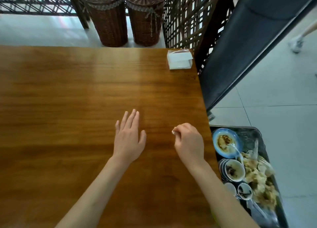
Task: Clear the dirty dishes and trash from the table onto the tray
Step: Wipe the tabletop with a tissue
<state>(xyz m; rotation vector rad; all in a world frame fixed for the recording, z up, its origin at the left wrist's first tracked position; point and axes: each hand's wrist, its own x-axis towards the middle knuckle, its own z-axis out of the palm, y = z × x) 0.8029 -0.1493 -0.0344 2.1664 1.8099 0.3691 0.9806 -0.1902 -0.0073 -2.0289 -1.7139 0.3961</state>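
Pinching something small and pale between curled fingertips, the right hand [188, 140] is hovering over the wooden table [68, 90] close to its right edge; I cannot tell what the scrap is. I am seeing the left hand [129, 136] lying just beside it, palm down, with fingers straight and slightly spread, holding nothing. Both forearms are reaching in from the near edge. Wide bare wood is stretching away to the left of and beyond the hands. Only a white napkin pack [179, 59] is sitting at the far right corner, well apart from both hands. Just past the table's right edge, lower down, the dark tray [253, 133] is sitting with its load: a blue-rimmed plate [226, 142] with food remains, a stack of small bowls [234, 170], two small cups [244, 191] and a heap of crumpled trash [259, 179]. Beyond the far edge two wicker baskets [127, 16] are standing against a lattice screen [187, 22], and a dark bench back [248, 44] is rising beside the right edge.
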